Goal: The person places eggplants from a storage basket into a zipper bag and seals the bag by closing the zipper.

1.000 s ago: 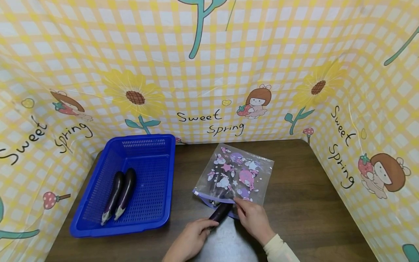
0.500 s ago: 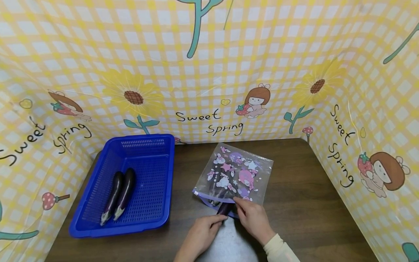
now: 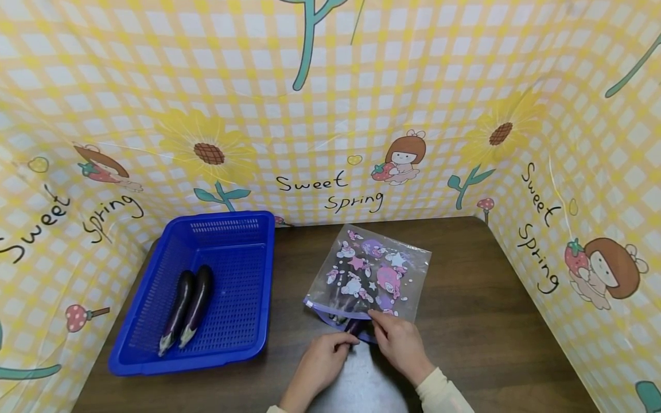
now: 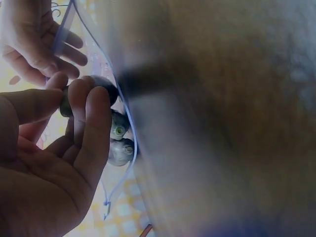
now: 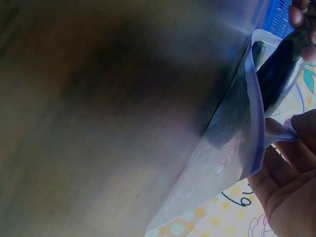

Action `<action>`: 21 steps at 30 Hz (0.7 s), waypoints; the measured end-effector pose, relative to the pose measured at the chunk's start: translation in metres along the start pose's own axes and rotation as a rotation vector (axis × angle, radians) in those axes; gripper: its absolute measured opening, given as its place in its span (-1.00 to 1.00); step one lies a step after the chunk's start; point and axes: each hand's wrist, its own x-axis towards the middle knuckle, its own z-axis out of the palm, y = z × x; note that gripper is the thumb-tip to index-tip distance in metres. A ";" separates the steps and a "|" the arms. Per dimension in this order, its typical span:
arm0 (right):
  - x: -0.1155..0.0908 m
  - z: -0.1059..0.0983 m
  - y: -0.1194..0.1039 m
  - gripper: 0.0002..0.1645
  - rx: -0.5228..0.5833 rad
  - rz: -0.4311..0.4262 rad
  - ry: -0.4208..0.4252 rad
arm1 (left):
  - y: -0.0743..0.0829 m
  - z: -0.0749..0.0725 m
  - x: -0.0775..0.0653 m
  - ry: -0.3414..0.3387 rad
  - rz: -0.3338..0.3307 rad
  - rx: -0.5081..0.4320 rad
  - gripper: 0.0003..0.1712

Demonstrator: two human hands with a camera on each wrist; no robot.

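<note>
- Head view: clear printed bag (image 3: 379, 267) lies on brown table (image 3: 480, 321); held eggplant (image 3: 353, 328) sits partway in its mouth. Left hand (image 3: 322, 360) pinches the near end; right hand (image 3: 404, 347) pinches the bag's rim. Blue basket (image 3: 270, 275) holds two eggplants (image 3: 177, 315), side by side.
- Left wrist view: left fingers and thumb narrow round the stem; two eggplant ends (image 4: 120, 152) show beside it.
- Right wrist view: right thumb and fingers grip the purple rim.

A bag (image 3: 374, 269) of thin, clear, glossy plastic in the lower centre has a smooth purple plastic zip strip (image 3: 343, 312). The aubergine at its mouth (image 5: 280, 74) has smooth, shiny skin. Lower left: a perforated blue plastic basket (image 3: 240, 298) and two glossy aubergines (image 3: 199, 304). The worktop (image 3: 480, 321) looks like grained wood, faintly shiny; the backdrop (image 3: 320, 126) behind looks like creased cloth.
</note>
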 end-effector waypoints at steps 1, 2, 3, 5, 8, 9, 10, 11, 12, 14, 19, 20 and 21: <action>0.000 0.000 0.000 -0.68 0.002 0.001 0.001 | -0.001 0.001 0.001 0.004 -0.009 0.003 -0.71; 0.000 0.000 0.000 -0.68 0.002 0.002 0.001 | -0.001 0.002 0.002 0.007 -0.015 0.008 -0.69; 0.000 0.000 0.000 -0.68 0.002 0.003 0.001 | -0.002 0.003 0.003 0.007 -0.021 0.011 -0.67; 0.000 0.000 -0.001 -0.68 0.001 0.005 0.000 | -0.003 0.005 0.005 0.008 -0.022 0.018 -0.63; -0.001 0.000 -0.001 -0.67 -0.002 0.006 -0.003 | -0.004 0.008 0.007 0.007 -0.020 0.046 -0.60; -0.001 0.000 -0.001 -0.67 -0.004 0.005 -0.002 | -0.005 0.009 0.008 0.004 -0.021 0.054 -0.59; -0.001 0.000 -0.001 -0.66 -0.006 0.004 -0.001 | -0.005 0.010 0.009 0.004 -0.019 0.065 -0.58; -0.001 0.001 -0.001 -0.66 -0.007 0.003 0.000 | -0.005 0.010 0.010 0.004 -0.018 0.077 -0.57; -0.001 0.001 -0.001 -0.65 -0.010 0.000 0.002 | -0.005 0.010 0.012 0.000 -0.023 0.083 -0.57; 0.000 0.001 -0.001 -0.65 -0.015 -0.006 0.007 | -0.006 0.010 0.014 -0.004 -0.034 0.088 -0.57; 0.001 0.001 -0.003 -0.64 -0.022 -0.009 0.008 | -0.007 0.007 0.021 -0.001 -0.068 0.076 -0.57; 0.001 0.000 -0.003 -0.64 -0.021 -0.007 0.006 | -0.008 0.007 0.022 -0.001 -0.080 0.074 -0.58; 0.001 0.000 -0.003 -0.63 -0.021 -0.004 0.004 | -0.008 0.006 0.023 0.003 -0.087 0.077 -0.58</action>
